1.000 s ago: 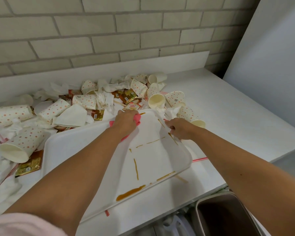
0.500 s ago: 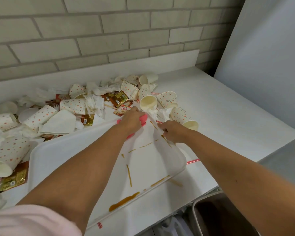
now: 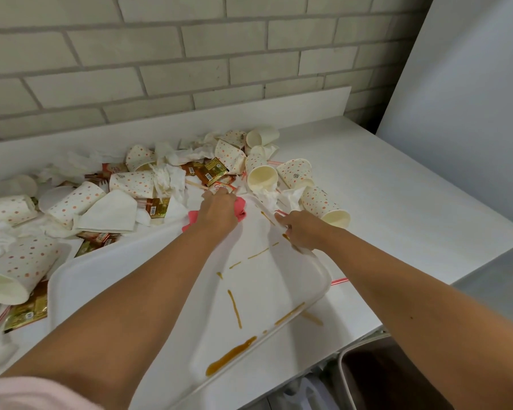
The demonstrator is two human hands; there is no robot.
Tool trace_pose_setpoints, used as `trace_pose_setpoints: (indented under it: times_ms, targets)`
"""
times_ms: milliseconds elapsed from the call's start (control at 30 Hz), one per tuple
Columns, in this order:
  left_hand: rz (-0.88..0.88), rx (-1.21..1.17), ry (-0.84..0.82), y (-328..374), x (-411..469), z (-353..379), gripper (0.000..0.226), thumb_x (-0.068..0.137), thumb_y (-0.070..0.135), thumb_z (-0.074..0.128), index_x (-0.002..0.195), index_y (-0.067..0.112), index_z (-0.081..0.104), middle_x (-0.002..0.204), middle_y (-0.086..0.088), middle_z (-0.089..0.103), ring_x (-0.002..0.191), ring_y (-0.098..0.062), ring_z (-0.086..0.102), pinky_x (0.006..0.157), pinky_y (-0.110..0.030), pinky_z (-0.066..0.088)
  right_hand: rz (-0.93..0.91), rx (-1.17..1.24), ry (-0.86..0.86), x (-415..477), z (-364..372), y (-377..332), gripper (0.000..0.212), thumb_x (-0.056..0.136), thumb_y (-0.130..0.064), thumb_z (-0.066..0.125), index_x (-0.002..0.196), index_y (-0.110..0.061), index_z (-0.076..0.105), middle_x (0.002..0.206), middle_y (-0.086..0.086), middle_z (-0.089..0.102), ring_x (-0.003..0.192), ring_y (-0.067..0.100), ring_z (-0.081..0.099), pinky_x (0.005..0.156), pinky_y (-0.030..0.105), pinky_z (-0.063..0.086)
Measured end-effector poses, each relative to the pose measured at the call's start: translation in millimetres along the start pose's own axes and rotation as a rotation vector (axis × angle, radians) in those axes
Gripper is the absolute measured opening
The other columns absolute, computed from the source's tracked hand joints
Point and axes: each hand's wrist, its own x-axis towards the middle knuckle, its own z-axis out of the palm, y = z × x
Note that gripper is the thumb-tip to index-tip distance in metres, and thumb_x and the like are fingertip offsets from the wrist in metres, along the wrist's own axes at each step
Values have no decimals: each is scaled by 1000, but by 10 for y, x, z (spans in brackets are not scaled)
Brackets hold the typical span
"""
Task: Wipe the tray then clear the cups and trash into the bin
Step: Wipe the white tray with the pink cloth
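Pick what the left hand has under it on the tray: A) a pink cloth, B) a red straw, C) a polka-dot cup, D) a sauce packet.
A: the left hand presses a pink cloth onto the far end of the tray, while the right hand grips the tray's rim.

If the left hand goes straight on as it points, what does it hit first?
Probably the red-and-white sachet just beyond the left hand and its pink cloth, at the far edge of the tray; depth is unclear.
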Motion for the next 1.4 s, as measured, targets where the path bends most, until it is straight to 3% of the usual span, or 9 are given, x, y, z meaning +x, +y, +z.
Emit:
trace_pose_setpoints:
  times_ms: [267, 433, 533, 633, 900, 1067, 1167, 1300, 1400]
  targets:
    - [68, -201, -83, 164, 165, 85, 41, 91, 14, 53, 131, 15, 52, 134, -11, 50, 126, -30, 42, 106, -40, 35, -7, 19, -13, -26, -16, 5, 51, 99, -8, 35, 148, -17, 25, 133, 13, 46, 110, 28, 48, 76, 25, 34]
    - [247, -312, -274, -37, 39, -10, 46, 88, 3, 55, 130, 23, 55, 133, 0, 53, 120, -19, 47, 94, -25, 36, 5, 31, -4, -28, -9, -8, 52, 99, -9, 35, 149, -18, 24, 136, 12, 44, 102, 24, 44, 82, 27, 38]
    - [191, -236, -164, -157, 33, -41, 45, 89, 3, 52, 130, 22, 55, 132, -5, 55, 121, -23, 46, 96, -31, 38, 12, 32, -7, -24, -2, 3, 52, 99, -9, 36, 149, -20, 23, 136, 11, 44, 117, 28, 47, 78, 24, 34]
    - [33, -260, 5, -78, 49, 60, 41, 90, 2, 47, 125, 20, 58, 128, -7, 56, 121, -26, 43, 89, -28, 35, 18, 47, -16, -43, -25, -14, 52, 99, -9, 35, 149, -18, 24, 133, 12, 45, 105, 28, 49, 75, 24, 35]
    - [208, -335, -117, 114, 24, 222, 43, 83, 6, 44, 113, 31, 62, 120, -3, 57, 119, -27, 43, 95, -31, 37, 12, 82, 3, -38, -15, -11, 51, 97, -5, 36, 146, -17, 32, 101, 3, 37, 86, 20, 40, 49, 20, 37]
    - [383, -267, -218, -61, -102, 129, 50, 89, -2, 44, 127, 28, 56, 126, 5, 56, 107, -16, 36, 97, -31, 31, 16, 56, -8, -66, -24, -15, 50, 99, -9, 35, 147, -17, 29, 126, 15, 49, 96, 26, 48, 77, 28, 41]
    - [294, -260, -162, -281, -46, 123, 48, 85, 0, 45, 116, 33, 62, 118, 5, 61, 110, -20, 42, 98, -37, 34, 19, 57, -20, -75, -20, -13, 53, 100, -10, 34, 150, -19, 22, 139, 13, 43, 118, 30, 47, 88, 31, 41]
    - [162, -265, -112, -130, -50, 178, 34, 67, 15, 35, 78, 35, 60, 90, 7, 64, 95, -23, 53, 89, -50, 42, 33, 45, -27, -70, -27, -37, 51, 100, -9, 33, 150, -16, 22, 137, 13, 44, 112, 29, 50, 80, 30, 40]
    - [145, -386, -93, 111, -131, 242, 31, 69, 20, 34, 78, 33, 60, 89, 8, 57, 84, -14, 54, 90, -38, 45, 51, 23, -19, -56, -13, -38, 49, 100, -9, 34, 148, -13, 26, 124, 12, 51, 112, 31, 52, 76, 24, 41]
